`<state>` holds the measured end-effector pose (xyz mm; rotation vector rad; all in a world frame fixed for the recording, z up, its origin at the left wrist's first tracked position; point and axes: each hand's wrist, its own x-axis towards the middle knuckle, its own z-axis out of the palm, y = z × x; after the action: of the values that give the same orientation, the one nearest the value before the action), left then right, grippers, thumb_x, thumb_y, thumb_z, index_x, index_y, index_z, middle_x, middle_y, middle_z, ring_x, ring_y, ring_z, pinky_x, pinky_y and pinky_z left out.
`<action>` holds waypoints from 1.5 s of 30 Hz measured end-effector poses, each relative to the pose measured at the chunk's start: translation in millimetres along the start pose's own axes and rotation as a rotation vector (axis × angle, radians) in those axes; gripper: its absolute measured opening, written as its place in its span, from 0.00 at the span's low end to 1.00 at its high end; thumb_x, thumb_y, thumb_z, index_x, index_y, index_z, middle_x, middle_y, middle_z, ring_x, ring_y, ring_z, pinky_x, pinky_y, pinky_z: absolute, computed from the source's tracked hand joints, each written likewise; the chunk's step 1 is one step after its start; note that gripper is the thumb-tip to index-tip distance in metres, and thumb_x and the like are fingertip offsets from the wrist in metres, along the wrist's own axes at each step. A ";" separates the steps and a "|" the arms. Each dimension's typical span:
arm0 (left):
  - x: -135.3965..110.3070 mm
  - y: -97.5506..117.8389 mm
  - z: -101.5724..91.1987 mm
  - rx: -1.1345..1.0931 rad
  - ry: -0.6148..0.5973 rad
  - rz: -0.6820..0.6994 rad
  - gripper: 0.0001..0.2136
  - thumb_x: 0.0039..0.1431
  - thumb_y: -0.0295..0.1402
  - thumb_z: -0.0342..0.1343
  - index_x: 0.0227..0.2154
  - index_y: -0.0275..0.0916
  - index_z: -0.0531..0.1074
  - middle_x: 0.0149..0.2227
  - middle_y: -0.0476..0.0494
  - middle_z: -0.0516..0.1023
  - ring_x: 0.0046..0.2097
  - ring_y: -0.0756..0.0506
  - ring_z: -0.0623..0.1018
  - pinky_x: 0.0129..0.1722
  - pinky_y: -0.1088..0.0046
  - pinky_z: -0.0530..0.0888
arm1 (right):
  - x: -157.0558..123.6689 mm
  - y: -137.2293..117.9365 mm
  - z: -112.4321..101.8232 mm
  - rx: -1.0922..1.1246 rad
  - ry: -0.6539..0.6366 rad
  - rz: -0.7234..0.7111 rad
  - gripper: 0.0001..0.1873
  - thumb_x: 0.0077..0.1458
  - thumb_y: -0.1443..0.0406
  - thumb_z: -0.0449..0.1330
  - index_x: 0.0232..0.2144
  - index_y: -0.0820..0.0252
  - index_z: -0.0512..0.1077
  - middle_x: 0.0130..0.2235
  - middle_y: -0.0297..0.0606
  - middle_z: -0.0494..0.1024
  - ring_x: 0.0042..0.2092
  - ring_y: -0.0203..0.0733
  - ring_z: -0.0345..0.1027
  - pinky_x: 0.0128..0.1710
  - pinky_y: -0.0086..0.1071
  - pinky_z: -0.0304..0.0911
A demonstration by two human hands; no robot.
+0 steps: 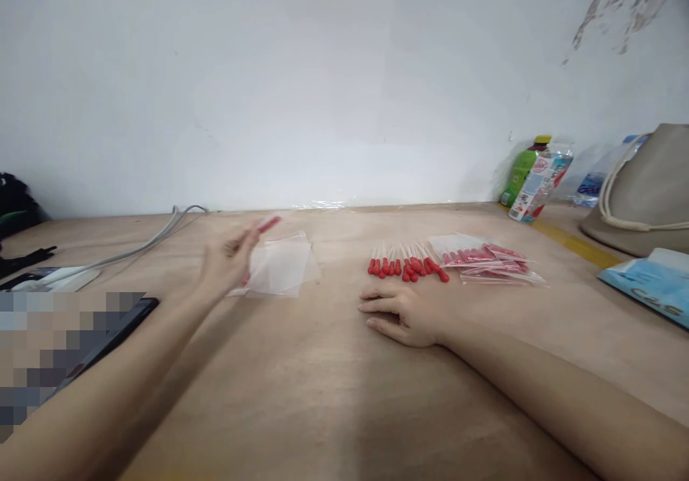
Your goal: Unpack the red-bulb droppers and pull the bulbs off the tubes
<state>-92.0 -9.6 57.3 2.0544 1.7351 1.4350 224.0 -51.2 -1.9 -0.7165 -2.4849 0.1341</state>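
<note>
Red dropper [268,224] in left hand [226,264], clear bags [283,269]

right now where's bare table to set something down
Bare table lies between left hand and right hand, plus a strip between the empty bags and loose droppers. Left hand holds a dropper. Crowded on the right: filled bags, bottles, beige bag.

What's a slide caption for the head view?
Left hand holds a dropper over clear bags; right hand rests on the table by loose droppers and filled bags.
</note>
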 end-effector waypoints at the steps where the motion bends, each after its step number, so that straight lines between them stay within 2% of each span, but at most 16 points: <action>1: -6.5 12.1 13.4 -0.018 -0.075 0.143 0.18 0.59 0.43 0.45 0.44 0.40 0.71 0.41 0.48 0.77 0.47 0.45 0.73 0.49 0.65 0.70 | -0.5 0.3 0.6 -0.004 0.004 0.004 0.13 0.53 0.64 0.54 0.40 0.58 0.73 0.45 0.39 0.74 0.44 0.36 0.69 0.44 0.29 0.65; 3: -19.7 28.1 40.6 -0.038 -0.170 0.343 0.16 0.60 0.39 0.45 0.45 0.40 0.71 0.47 0.44 0.73 0.51 0.45 0.71 0.54 0.65 0.65 | -1.5 1.5 2.4 -0.005 0.019 0.004 0.13 0.53 0.65 0.54 0.40 0.58 0.73 0.45 0.39 0.74 0.44 0.36 0.69 0.44 0.29 0.65; 6: -37.6 33.8 74.8 0.000 -0.300 0.479 0.15 0.61 0.33 0.43 0.48 0.39 0.69 0.50 0.41 0.71 0.54 0.44 0.67 0.55 0.61 0.63 | -2.5 5.1 7.1 -0.027 0.082 0.013 0.11 0.53 0.66 0.54 0.38 0.59 0.73 0.43 0.40 0.74 0.43 0.37 0.69 0.43 0.30 0.65; 8: -47.1 32.0 88.8 0.019 -0.346 0.541 0.15 0.61 0.31 0.44 0.48 0.40 0.68 0.49 0.41 0.71 0.54 0.44 0.67 0.55 0.59 0.64 | -2.8 8.8 11.0 -0.048 0.153 0.041 0.10 0.53 0.67 0.54 0.36 0.59 0.73 0.40 0.40 0.75 0.41 0.37 0.69 0.41 0.31 0.66; 10: -54.3 30.6 95.0 0.030 -0.389 0.567 0.15 0.61 0.31 0.44 0.48 0.40 0.69 0.48 0.41 0.72 0.52 0.44 0.68 0.53 0.60 0.66 | -3.0 13.1 15.1 -0.044 0.213 0.068 0.10 0.53 0.68 0.54 0.37 0.59 0.72 0.38 0.39 0.75 0.40 0.37 0.69 0.40 0.30 0.66; 13: -60.0 32.1 93.9 0.072 -0.428 0.552 0.14 0.60 0.33 0.46 0.46 0.40 0.70 0.47 0.41 0.73 0.49 0.44 0.71 0.50 0.62 0.68 | -2.1 18.7 20.4 -0.030 0.274 0.098 0.09 0.52 0.69 0.54 0.37 0.58 0.70 0.36 0.38 0.73 0.36 0.35 0.68 0.36 0.29 0.66; 17: -60.3 37.2 88.4 0.127 -0.411 0.529 0.11 0.58 0.36 0.50 0.41 0.42 0.73 0.42 0.44 0.76 0.45 0.44 0.73 0.48 0.61 0.67 | 2.5 20.5 24.0 -0.076 0.291 0.078 0.08 0.52 0.70 0.53 0.35 0.58 0.69 0.34 0.36 0.72 0.35 0.35 0.66 0.34 0.28 0.63; 21: -57.5 39.6 89.0 0.015 -0.416 0.509 0.10 0.59 0.34 0.49 0.37 0.40 0.74 0.38 0.44 0.77 0.41 0.47 0.74 0.44 0.67 0.69 | 8.4 17.9 23.9 -0.157 0.309 0.018 0.09 0.54 0.70 0.52 0.33 0.57 0.71 0.32 0.36 0.70 0.35 0.35 0.63 0.34 0.29 0.60; 25: -56.6 41.0 91.6 -0.070 -0.430 0.474 0.09 0.59 0.32 0.48 0.33 0.39 0.74 0.36 0.43 0.77 0.40 0.47 0.74 0.44 0.68 0.70 | 11.3 18.0 25.1 -0.200 0.330 0.028 0.10 0.53 0.70 0.53 0.37 0.58 0.71 0.32 0.37 0.70 0.35 0.36 0.62 0.34 0.30 0.57; 30: -57.7 45.7 92.6 -0.153 -0.474 0.337 0.07 0.56 0.30 0.52 0.29 0.38 0.75 0.34 0.44 0.77 0.39 0.48 0.75 0.41 0.70 0.71 | 12.8 19.8 28.0 -0.249 0.367 -0.040 0.09 0.53 0.70 0.53 0.29 0.56 0.74 0.29 0.35 0.69 0.32 0.34 0.58 0.33 0.30 0.53; 35: -57.7 44.7 95.6 -0.220 -0.481 0.229 0.04 0.52 0.29 0.56 0.26 0.37 0.75 0.32 0.44 0.76 0.36 0.48 0.75 0.36 0.73 0.73 | 13.7 18.7 26.6 -0.272 0.391 -0.089 0.09 0.53 0.70 0.54 0.29 0.55 0.74 0.29 0.34 0.71 0.32 0.34 0.59 0.33 0.31 0.51; 41: -57.5 45.5 96.4 -0.231 -0.483 0.205 0.02 0.49 0.29 0.58 0.23 0.37 0.74 0.30 0.46 0.77 0.35 0.48 0.75 0.35 0.73 0.72 | 16.6 17.4 26.8 -0.308 0.372 -0.087 0.08 0.53 0.69 0.55 0.28 0.57 0.73 0.29 0.34 0.72 0.33 0.35 0.60 0.33 0.32 0.50; 45: -57.6 49.4 93.7 -0.202 -0.516 0.261 0.05 0.53 0.31 0.55 0.27 0.38 0.75 0.32 0.45 0.77 0.36 0.48 0.75 0.37 0.72 0.71 | 17.3 17.6 27.8 -0.326 0.360 -0.084 0.08 0.54 0.69 0.54 0.26 0.59 0.71 0.26 0.33 0.72 0.32 0.35 0.60 0.33 0.32 0.49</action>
<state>13.2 -29.3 1.6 2.3253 1.1123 0.9532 205.2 -25.7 -21.3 -0.6933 -2.2029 -0.4057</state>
